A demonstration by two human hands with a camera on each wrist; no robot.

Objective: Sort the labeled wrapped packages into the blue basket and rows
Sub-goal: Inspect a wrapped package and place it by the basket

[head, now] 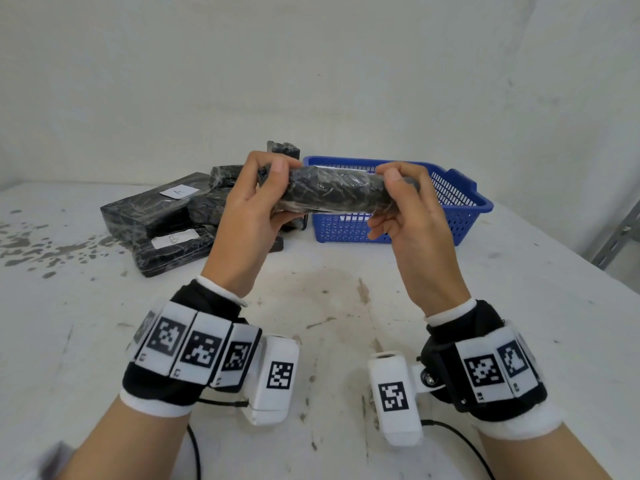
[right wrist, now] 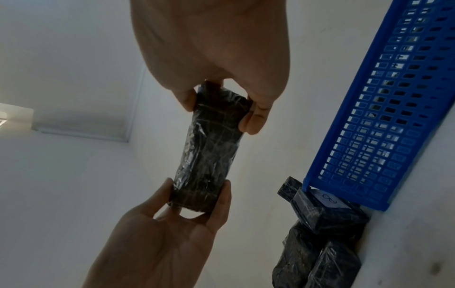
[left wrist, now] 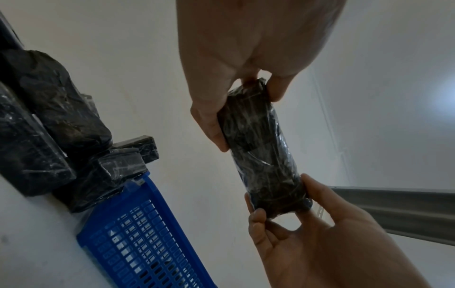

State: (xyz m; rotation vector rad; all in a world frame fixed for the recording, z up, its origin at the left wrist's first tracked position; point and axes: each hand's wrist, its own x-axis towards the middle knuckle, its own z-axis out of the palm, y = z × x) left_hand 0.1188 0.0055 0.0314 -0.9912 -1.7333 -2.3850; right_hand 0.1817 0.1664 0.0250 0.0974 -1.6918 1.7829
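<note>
- The left hand (head: pixel 249 209) pinches one end of a long black package wrapped in clear crinkled film (head: pixel 332 192), thumb on the near face and fingers curled over the far side; the pinch is narrow, no wider than the package's end.
- The right hand (head: pixel 408 216) holds the other end the same way, thumb on top near the end and the fingers (head: pixel 381 230) curled beneath it.
- In the left wrist view the package (left wrist: pixel 261 148) runs lengthwise between the two hands, with the left hand (left wrist: pixel 246 48) above and the right hand (left wrist: pixel 320 239) below; fingertips of each close on its ends.
- The right wrist view shows the same hold from the other side: the package (right wrist: pixel 209 154) spans from the right hand (right wrist: pixel 216 48) to the left hand (right wrist: pixel 167 233).
- The package is held level in the air, clear of the table, in front of the blue basket. No label shows on its visible faces.
- The blue perforated plastic basket (head: pixel 460 216) stands on the table behind the right hand, its long side facing the camera.
- Just left of the basket lies a heap of black film-wrapped packages (head: pixel 162 220), some stacked; one bears a white label reading "A" (head: pixel 178 192), and another carries a white label (head: pixel 173 240) whose letter I cannot read for sure.
- All rests on a worn white table (head: pixel 329 306) with scuffs and grey flecks.
</note>
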